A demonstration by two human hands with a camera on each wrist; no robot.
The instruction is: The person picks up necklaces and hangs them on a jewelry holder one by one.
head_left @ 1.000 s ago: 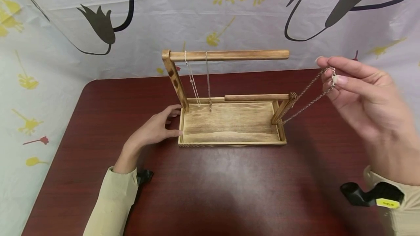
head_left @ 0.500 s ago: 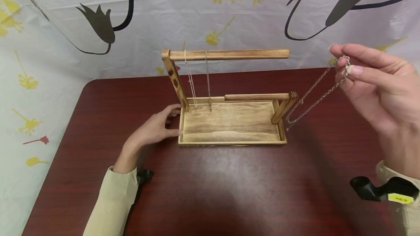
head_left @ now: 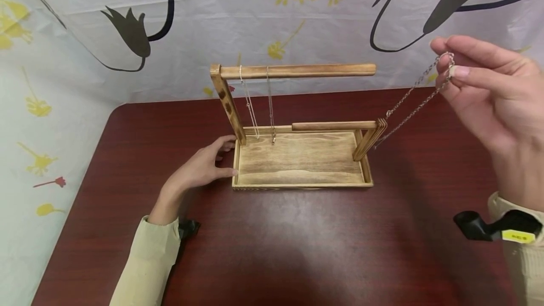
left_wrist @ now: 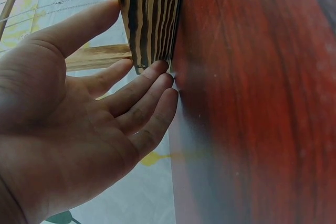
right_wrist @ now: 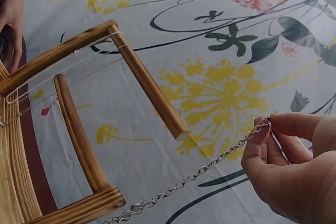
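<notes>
A silver chain necklace (head_left: pixel 414 111) hangs in a long loop from my right hand (head_left: pixel 497 84), pinched between thumb and fingertips. In the right wrist view the chain (right_wrist: pixel 194 177) slants down from the fingers past the stand's short arm. That wooden jewelry stand (head_left: pixel 297 159) has a tray base, a tall arm (head_left: pixel 314 71) and a shorter arm (head_left: pixel 331 126). Two thin necklaces hang over the tall arm: a pale one (head_left: pixel 248 103) near its post and a darker one (head_left: pixel 270 103) beside it. My left hand (head_left: pixel 199 164) touches the tray's left end, its fingers extended in the left wrist view.
The stand is on a dark red wooden table (head_left: pixel 297 240). Behind and to the left hangs a white sheet (head_left: pixel 297 22) printed with flowers. The tall arm's free end (right_wrist: pixel 181 134) points toward the right hand.
My right hand has moved up and slightly right, carrying the necklace. Its lower loop was beside the short arm's post and now hangs higher, just right of it. The left hand stays put.
</notes>
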